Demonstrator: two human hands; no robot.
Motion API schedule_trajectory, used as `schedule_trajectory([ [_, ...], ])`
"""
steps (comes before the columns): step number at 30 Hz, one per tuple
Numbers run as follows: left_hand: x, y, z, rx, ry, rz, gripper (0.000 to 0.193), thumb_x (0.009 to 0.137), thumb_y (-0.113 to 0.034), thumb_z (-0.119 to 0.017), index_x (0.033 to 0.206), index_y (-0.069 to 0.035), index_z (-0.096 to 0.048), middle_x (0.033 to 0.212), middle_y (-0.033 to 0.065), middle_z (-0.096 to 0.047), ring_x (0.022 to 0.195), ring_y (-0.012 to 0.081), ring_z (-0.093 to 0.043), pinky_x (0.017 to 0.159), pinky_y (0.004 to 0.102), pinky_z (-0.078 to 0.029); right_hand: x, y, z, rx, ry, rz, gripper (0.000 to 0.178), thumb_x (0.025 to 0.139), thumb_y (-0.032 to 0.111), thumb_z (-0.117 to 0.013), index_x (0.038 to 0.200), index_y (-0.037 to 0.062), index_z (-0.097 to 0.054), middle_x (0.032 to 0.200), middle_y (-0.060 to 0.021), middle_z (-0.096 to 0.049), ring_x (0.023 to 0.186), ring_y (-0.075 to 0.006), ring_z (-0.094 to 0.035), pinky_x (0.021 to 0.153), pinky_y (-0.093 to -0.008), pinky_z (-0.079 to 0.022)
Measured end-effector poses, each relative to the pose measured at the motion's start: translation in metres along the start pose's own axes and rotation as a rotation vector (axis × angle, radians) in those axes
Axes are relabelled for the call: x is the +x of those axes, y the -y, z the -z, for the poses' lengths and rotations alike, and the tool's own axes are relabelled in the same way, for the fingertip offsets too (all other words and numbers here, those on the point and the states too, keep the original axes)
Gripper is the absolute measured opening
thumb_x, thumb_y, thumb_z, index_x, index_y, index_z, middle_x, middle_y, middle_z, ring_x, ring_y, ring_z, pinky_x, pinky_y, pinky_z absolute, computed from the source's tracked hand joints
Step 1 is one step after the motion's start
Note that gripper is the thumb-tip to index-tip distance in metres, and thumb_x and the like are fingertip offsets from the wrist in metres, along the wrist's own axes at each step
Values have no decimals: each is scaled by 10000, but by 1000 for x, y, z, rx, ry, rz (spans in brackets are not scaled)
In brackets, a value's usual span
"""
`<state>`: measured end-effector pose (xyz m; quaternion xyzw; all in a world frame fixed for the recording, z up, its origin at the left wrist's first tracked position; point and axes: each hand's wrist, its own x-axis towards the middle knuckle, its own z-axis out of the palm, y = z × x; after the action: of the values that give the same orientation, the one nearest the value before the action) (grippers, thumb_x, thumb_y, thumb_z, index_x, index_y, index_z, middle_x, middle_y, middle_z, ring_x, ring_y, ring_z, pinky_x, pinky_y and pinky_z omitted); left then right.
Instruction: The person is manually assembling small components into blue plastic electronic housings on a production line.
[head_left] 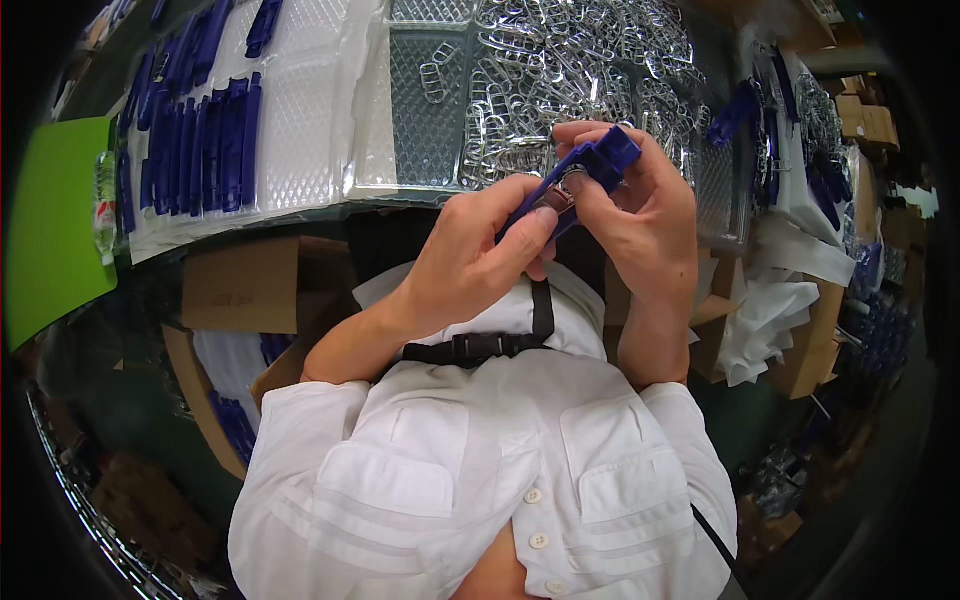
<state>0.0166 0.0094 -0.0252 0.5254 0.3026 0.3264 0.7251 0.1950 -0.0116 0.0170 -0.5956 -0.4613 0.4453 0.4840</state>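
Both hands meet on a long blue plastic housing (618,150) in front of my chest, held at a slant at the table's near edge. My left hand (465,250) grips its lower end, thumb pressed along it. My right hand (650,215) closes round the upper end, with its thumb pushed down on a shiny metal piece in the housing's channel. Fingers partly hide that metal piece. Just beyond the hands is a heap of shiny metal wire loops (580,65) in a clear textured plastic tray (408,130).
Rows of blue housings (230,140) lie at the left on the tabletop, near a plastic bottle (104,210) and a green panel (50,220). More blue pieces (735,112) are at the right. Cardboard boxes (240,285) stand below the table edge, on both sides of me.
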Motion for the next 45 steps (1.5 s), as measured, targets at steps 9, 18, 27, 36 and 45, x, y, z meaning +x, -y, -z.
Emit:
schedule_trajectory([
  [9,20,5,-7,143,-61,39,209,1036,-142,-576,998,37,-676,723,62,-698,636,112,-692,566,258,-551,4,-18,6,-96,-42,252,189,901,-24,-701,1074,-12,-627,1071,-102,-731,925,-149,-721,817,-294,-600],
  [18,6,-31,9,55,268,47,464,1079,-188,-542,1479,42,-500,1168,116,-659,934,123,-637,814,269,-539,18,-32,31,513,53,323,295,895,-70,-707,1181,-52,-634,1176,-195,-697,1074,-242,-703,945,-340,-577],
  [27,2,-29,-11,630,-120,-499,575,799,-70,-860,1317,4,-621,1064,161,-660,884,295,-690,738,362,-568,6,-29,37,627,109,190,505,927,71,-726,1376,-74,-547,1293,-253,-666,1169,-317,-690,1035,-405,-546],
  [36,10,-33,-8,674,-178,-490,566,789,-38,-856,1304,5,-626,1092,169,-660,894,295,-692,763,349,-578,23,-32,31,627,130,152,459,942,39,-691,1367,-71,-557,1294,-246,-673,1170,-286,-689,1028,-382,-544],
  [45,184,-104,104,950,-530,-543,403,881,-277,-799,1180,-18,-722,990,151,-740,846,235,-723,777,345,-559,9,-53,79,395,-147,85,334,948,-33,-585,1280,-64,-608,1228,-186,-707,1061,-213,-700,952,-325,-545],
])
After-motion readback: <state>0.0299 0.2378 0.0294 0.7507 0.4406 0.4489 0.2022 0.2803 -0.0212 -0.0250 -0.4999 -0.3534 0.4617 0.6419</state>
